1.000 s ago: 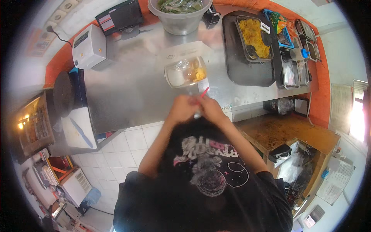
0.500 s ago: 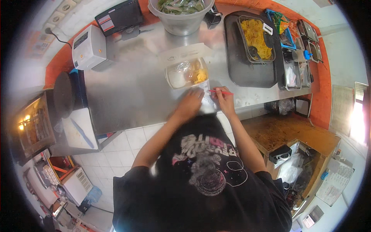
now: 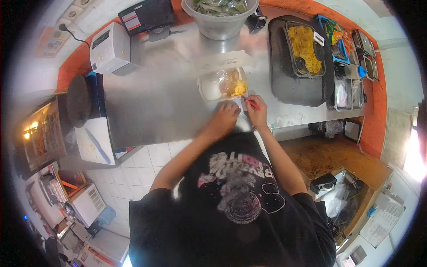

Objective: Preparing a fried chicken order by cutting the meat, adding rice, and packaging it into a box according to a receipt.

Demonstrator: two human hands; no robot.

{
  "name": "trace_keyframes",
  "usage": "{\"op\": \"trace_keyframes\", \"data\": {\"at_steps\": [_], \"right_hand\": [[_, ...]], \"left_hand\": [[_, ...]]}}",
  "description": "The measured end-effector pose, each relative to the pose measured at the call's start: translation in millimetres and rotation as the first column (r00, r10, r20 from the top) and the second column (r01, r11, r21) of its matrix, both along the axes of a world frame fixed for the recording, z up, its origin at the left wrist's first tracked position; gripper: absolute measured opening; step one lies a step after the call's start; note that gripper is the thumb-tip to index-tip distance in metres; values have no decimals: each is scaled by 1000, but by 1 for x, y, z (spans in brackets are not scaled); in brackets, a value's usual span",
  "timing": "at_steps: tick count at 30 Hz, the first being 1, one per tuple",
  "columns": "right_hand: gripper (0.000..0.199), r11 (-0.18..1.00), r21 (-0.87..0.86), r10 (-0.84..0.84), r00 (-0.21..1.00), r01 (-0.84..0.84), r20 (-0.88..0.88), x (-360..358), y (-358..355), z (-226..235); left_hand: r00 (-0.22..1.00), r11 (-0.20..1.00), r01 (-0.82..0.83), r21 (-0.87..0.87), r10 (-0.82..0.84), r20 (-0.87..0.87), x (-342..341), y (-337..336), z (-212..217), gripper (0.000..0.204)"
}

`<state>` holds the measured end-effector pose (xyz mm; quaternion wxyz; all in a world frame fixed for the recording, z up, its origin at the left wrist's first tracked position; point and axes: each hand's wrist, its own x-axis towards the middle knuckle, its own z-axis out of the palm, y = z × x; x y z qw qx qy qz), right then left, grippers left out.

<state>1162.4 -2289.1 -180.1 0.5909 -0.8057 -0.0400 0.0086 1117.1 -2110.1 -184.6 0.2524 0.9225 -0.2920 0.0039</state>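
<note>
My right hand (image 3: pixel 257 113) is closed around a red pen (image 3: pixel 253 104), its tip over a white paper slip (image 3: pixel 240 106) at the counter's near edge. Beside it, my left hand (image 3: pixel 226 116) rests with bent, slightly spread fingers at the slip's left side, apparently holding nothing. Just beyond both hands sits a takeaway box (image 3: pixel 201 90) with its lid folded back. Inside are white rice (image 3: pixel 213 87), a clear plastic-wrapped portion (image 3: pixel 228 78) and a yellow food (image 3: pixel 239 87). Part of the slip is hidden by my fingers.
At right on the steel counter (image 3: pixel 164 98), a black tray (image 3: pixel 282 84) bears a pan of yellow food (image 3: pixel 304 42) with a spoon. A tub of greens (image 3: pixel 218 26) stands at the back. A white printer (image 3: pixel 110 51), a screen (image 3: pixel 147 18) and a cutting board with knife (image 3: pixel 91 142) lie left.
The pen has tilted in my right hand, its tip now pointing up and left near the box. My left hand has shifted slightly. The whole view has moved a little.
</note>
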Motion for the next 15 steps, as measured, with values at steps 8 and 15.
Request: {"op": "trace_keyframes", "data": {"at_steps": [8,15], "right_hand": [[6,1000,5,26,996,-25,-84,-2,-8,5],[6,997,6,79,992,-79,-102,-4,-12,6]], "left_hand": [[999,999,-41,-19,41,4,-2,0,-2,45],[1000,998,-31,-51,31,-2,-3,1,-3,45]]}}
